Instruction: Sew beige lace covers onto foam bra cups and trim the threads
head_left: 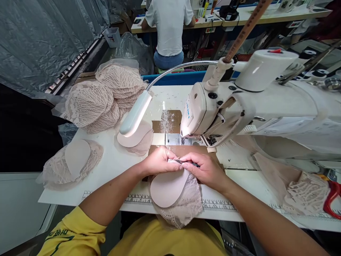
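Note:
My left hand (161, 161) is closed, its thumb and fingers pinching the upper edge of a lace piece (190, 199) and the pale teardrop-shaped pad (169, 188) lying on it. My right hand (205, 169) meets it at the same edge, closed around a small dark metal tool (196, 165); its exact kind is mostly hidden by the fingers. The lace hangs over the table's front edge towards my lap. Just beyond both hands is the sewing machine (198, 110), its needle area above the metal plate (173, 139).
Stacked lace pieces (90, 103) lie at the back left. Two more pads, one on the left (77, 156) and one under the lamp (137, 110), rest on lace. Red-handled scissors (331, 199) lie at the right by more lace (307, 190). A person (170, 28) sits ahead.

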Motion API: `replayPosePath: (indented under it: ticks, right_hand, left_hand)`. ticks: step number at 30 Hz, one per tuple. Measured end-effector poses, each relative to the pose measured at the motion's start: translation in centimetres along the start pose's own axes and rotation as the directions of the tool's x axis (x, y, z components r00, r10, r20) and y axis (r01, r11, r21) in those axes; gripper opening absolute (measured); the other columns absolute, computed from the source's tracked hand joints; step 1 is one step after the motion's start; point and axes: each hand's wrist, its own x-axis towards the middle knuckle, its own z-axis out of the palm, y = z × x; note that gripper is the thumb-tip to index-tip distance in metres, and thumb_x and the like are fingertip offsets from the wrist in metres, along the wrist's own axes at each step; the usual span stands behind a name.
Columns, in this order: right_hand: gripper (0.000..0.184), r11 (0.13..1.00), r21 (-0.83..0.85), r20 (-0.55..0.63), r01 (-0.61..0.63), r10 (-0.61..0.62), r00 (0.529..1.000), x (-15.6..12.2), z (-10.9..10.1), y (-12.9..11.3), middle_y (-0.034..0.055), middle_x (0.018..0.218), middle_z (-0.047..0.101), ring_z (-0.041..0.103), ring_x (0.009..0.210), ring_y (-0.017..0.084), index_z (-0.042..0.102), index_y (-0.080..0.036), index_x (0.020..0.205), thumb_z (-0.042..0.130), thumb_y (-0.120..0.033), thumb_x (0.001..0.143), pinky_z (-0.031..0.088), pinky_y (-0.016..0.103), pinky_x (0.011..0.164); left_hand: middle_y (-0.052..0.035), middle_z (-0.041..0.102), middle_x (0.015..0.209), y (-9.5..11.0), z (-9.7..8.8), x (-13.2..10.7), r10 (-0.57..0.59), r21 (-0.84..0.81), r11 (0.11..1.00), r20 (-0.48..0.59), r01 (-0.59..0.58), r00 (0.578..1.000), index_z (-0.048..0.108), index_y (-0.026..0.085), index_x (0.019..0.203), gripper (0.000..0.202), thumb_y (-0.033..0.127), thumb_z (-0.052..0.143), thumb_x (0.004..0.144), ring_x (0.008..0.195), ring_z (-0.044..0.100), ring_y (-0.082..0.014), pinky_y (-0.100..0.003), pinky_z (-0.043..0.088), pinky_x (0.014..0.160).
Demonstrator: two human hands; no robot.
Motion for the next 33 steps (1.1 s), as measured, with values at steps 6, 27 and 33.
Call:
replayPosePath:
  ticks: [6,27,33]
  right_hand:
    - [0.021,0.975,0.183,0.003,-0.127,0.129,0.992,-0.1,0.3,0.9,0.0034,0.095,0.069,0.065,0.086,0.017,0.063,-0.021,0.102,0.056,-0.035,0.087,0.05,0.03,0.075]
    - [0.031,0.979,0.172,0.076,-0.113,0.101,0.992,0.2,-0.1,1.7,0.0055,0.095,0.066,0.062,0.085,0.019,0.062,-0.018,0.101,0.053,-0.045,0.088,0.048,0.031,0.074]
    - [0.031,0.988,0.154,0.072,-0.003,-0.008,0.997,0.2,-0.3,1.7,0.0061,0.108,0.069,0.064,0.098,0.021,0.063,-0.021,0.113,0.05,-0.04,0.091,0.05,0.032,0.082]
  left_hand:
    - [0.0029,0.046,0.056,-0.1,0.3,0.1,0.047,0.013,0.999,0.002,-0.047,0.999,0.067,0.009,0.068,0.033,0.041,0.069,0.073,0.053,0.038,-0.0064,-0.018,0.028,0.048]
    - [-0.0026,0.064,0.071,0.3,-1.6,-0.6,0.017,-0.137,0.99,0.063,-0.009,0.998,0.073,0.01,0.086,0.025,0.032,0.074,0.073,0.062,0.052,-0.009,-0.02,0.04,0.058]
    - [-0.0039,0.068,0.074,-0.3,-1.2,-0.4,0.015,-0.22,0.976,0.059,-0.001,0.998,0.075,0.011,0.086,0.024,0.031,0.074,0.074,0.068,0.057,-0.0109,-0.021,0.044,0.066]
